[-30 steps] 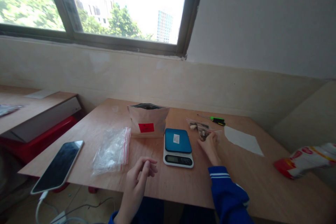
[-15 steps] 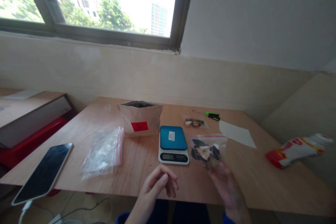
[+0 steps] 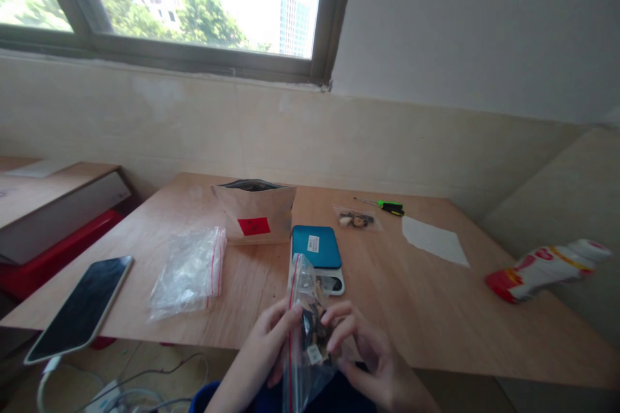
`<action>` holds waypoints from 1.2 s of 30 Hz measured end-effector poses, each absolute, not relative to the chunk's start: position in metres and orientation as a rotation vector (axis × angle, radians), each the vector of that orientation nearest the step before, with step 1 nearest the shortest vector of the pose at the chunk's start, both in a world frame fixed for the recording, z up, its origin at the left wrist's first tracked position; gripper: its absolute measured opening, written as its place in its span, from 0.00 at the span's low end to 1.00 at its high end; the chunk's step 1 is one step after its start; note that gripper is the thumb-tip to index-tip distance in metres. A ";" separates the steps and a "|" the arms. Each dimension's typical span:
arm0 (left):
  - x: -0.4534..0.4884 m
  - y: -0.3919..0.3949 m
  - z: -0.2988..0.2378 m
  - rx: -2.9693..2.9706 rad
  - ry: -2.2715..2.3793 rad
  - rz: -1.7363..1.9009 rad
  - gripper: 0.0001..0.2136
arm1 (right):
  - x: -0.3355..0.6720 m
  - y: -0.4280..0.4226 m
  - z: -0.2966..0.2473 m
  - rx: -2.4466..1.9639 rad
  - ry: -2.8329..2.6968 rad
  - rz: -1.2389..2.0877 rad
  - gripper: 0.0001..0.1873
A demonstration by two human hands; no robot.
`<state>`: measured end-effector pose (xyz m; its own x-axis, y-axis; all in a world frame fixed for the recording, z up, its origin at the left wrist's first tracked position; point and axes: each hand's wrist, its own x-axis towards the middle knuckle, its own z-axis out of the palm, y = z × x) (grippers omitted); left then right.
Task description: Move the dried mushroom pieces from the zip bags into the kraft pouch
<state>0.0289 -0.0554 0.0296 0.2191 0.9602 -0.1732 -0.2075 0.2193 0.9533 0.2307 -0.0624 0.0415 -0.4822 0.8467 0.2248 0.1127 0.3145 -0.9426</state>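
Both hands hold a small clear zip bag [image 3: 309,329] with a red seal strip and dark and pale pieces inside, just over the table's near edge. My left hand [image 3: 271,342] pinches its left side; my right hand [image 3: 368,355] grips its right side. Behind the bag sits a small digital scale [image 3: 317,250] with a blue top. A brown paper pouch [image 3: 255,211] with a red label stands open behind the scale. A second filled small bag [image 3: 356,219] lies farther back.
A stack of empty clear zip bags [image 3: 190,270] lies left of the scale, and a phone [image 3: 80,308] on a cable overhangs the near left corner. A green-handled screwdriver [image 3: 387,206], a white paper sheet [image 3: 433,241] and a red-and-white packet [image 3: 547,268] lie to the right.
My right hand picked the filled bag up from beside the scale and brought it toward me. My left hand closed on it too. The view tilted down slightly.
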 end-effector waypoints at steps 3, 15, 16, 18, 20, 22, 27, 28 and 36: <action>0.029 -0.057 0.034 0.893 0.979 0.909 0.23 | 0.231 -0.061 0.043 -0.882 -1.863 1.212 0.10; 0.031 -0.054 0.044 1.408 1.318 1.170 0.18 | 0.197 -0.058 0.053 -1.148 -1.574 1.064 0.13; 0.032 -0.055 0.044 1.461 1.330 1.158 0.17 | 0.188 -0.058 0.054 -1.183 -1.549 1.071 0.13; 0.033 -0.057 0.044 1.534 1.314 1.128 0.14 | 0.172 -0.057 0.055 -1.213 -1.512 1.102 0.14; 0.033 -0.059 0.042 1.562 1.306 1.105 0.12 | 0.161 -0.056 0.053 -1.206 -1.473 1.144 0.14; 0.032 -0.059 0.040 1.569 1.338 1.086 0.12 | 0.156 -0.055 0.050 -1.186 -1.421 1.160 0.14; 0.030 -0.057 0.038 1.589 1.353 1.047 0.13 | 0.156 -0.053 0.047 -1.137 -1.337 1.173 0.13; 0.029 -0.057 0.039 1.601 1.322 1.032 0.13 | 0.156 -0.052 0.047 -1.133 -1.317 1.170 0.13; 0.009 -0.060 0.050 1.635 1.018 0.852 0.18 | 0.161 -0.055 0.050 -1.085 -1.295 1.110 0.11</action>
<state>0.0087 -0.0604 0.0504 0.4003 0.9145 0.0580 0.2185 -0.1568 0.9632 0.1605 -0.0551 0.0496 -0.0220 0.9879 0.1533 -0.0010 0.1534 -0.9882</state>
